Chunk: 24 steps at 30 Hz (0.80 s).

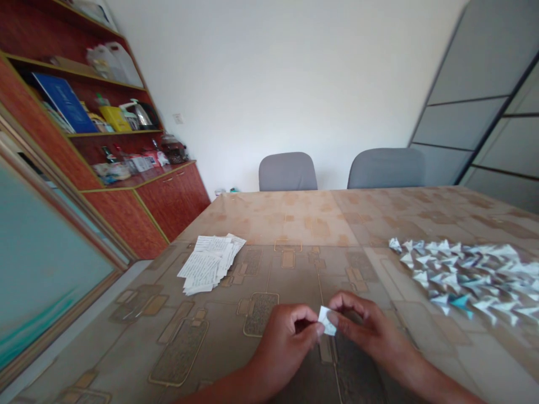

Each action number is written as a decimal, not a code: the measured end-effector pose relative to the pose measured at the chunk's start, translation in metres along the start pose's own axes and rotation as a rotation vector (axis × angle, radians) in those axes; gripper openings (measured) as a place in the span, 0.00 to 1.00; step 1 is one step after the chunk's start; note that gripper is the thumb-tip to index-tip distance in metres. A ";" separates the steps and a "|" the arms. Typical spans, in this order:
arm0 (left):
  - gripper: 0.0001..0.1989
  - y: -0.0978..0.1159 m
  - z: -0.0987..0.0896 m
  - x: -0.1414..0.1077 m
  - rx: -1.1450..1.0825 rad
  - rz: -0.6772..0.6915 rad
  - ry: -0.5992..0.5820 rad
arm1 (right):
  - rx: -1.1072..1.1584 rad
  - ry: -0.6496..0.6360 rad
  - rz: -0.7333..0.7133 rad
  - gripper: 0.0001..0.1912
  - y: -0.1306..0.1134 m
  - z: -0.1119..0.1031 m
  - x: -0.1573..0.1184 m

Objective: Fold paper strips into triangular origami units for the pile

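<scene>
A small folded piece of white paper (327, 321) is pinched between both my hands above the near middle of the table. My left hand (290, 342) grips its left edge between thumb and index finger. From the other side, my right hand (368, 325) holds it with the thumb lying over its face. Away to the left rests a loose stack of printed paper slips (210, 262). Over on the right are rows of many small folded paper pieces (471, 278), mostly white, with one teal piece (462, 302) near the front.
The patterned table (269, 224) stretches to two grey chairs (287, 171) at its far side. A red-brown cabinet (168, 199) with laden shelves stands on the left. Grey panelled doors (467, 106) are at the right.
</scene>
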State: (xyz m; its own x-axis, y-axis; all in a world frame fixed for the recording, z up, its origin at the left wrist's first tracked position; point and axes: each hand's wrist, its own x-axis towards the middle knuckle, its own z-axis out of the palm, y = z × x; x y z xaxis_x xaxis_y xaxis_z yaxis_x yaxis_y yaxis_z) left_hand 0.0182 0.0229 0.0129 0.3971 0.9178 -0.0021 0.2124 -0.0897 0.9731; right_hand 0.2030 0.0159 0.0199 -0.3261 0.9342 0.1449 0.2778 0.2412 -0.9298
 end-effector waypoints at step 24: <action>0.12 -0.012 0.004 -0.003 -0.214 -0.011 0.111 | 0.098 -0.013 0.025 0.17 -0.002 -0.001 -0.001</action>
State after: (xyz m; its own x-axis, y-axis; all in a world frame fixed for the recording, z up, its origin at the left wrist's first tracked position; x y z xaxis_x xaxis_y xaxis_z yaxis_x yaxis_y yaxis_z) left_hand 0.0177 0.0198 0.0003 0.2923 0.9563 0.0010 0.0178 -0.0065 0.9998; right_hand 0.2033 0.0147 0.0216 -0.3324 0.9358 0.1173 0.1961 0.1902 -0.9620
